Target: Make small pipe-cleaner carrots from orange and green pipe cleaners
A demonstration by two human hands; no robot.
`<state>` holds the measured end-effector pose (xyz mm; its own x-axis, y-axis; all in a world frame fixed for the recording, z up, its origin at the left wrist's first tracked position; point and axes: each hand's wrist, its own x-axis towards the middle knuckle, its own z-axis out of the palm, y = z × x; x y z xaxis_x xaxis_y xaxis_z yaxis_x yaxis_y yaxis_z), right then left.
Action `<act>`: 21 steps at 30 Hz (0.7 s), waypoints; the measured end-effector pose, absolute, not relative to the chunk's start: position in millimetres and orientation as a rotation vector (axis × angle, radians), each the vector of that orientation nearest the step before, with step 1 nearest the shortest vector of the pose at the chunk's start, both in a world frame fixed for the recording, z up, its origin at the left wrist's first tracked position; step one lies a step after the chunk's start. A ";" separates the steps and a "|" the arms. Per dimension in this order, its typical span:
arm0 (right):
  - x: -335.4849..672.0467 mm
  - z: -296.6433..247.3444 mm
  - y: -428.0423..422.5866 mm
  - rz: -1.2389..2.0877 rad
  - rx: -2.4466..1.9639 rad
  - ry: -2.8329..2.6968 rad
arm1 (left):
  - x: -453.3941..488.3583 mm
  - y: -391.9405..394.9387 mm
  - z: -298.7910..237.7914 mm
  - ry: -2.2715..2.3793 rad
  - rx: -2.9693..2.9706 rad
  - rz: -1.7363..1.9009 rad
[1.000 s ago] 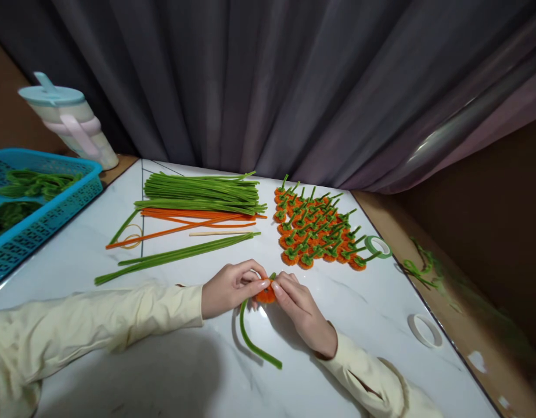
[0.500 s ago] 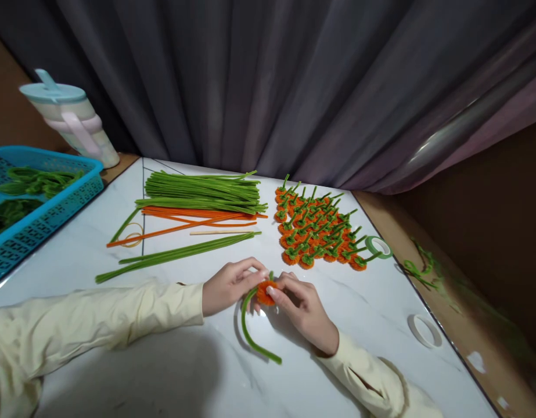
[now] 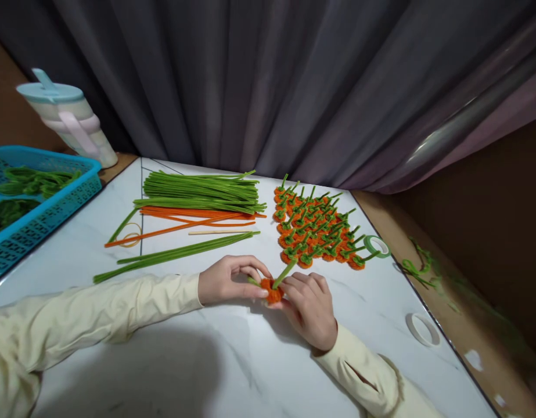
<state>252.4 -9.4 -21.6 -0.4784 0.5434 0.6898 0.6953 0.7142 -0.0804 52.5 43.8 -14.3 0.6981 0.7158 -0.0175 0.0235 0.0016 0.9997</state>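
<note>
Between my two hands is a small orange pipe-cleaner pumpkin (image 3: 273, 292), held just above the white marbled table (image 3: 172, 360). My left hand (image 3: 233, 280) pinches its left side, thumb in front. From the right, my right hand (image 3: 310, 305) grips it with fingers curled. A green pipe cleaner (image 3: 285, 273) sticks up out of its top, leaning right, and a bit of green also shows by my left fingers. Beyond my right hand stand rows of finished-looking orange pumpkins (image 3: 313, 226) with green tops and stems.
Behind my left hand lie a bundle of green pipe cleaners (image 3: 202, 191), orange pipe cleaners (image 3: 180, 215), a thin wooden stick (image 3: 215, 233) and loose green ones (image 3: 176, 255). Tape rolls (image 3: 377, 246) sit at right. A blue basket (image 3: 45, 215) and a tumbler (image 3: 71, 125) stand at left.
The pumpkin has turned over in my fingers. Its long green pipe cleaner, which curved down toward me, now points up and away. Both hands have shifted slightly.
</note>
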 end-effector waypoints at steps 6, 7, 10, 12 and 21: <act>247.7 -21.4 -7.9 0.161 -1.054 -1.952 | 51.8 39.5 -18.3 0.682 1.761 0.933; 247.5 -21.5 -8.0 0.215 -1.048 -1.945 | 51.6 38.3 -19.5 0.672 1.804 0.962; 247.1 -23.5 -8.9 0.323 -1.014 -1.940 | 51.3 36.2 -22.6 0.661 1.909 1.003; 247.3 -25.8 -9.8 0.353 -0.998 -1.948 | 50.9 36.5 -23.8 0.651 1.961 1.014; 249.0 -28.5 -12.8 0.305 -0.930 -1.962 | 48.2 40.7 -22.1 0.530 2.138 0.998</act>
<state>249.0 -12.8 -28.5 -0.2981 0.7135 0.6341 0.4874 0.6849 -0.5415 48.2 40.7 -22.1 0.6179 0.6122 0.4934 0.0657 -0.6655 0.7435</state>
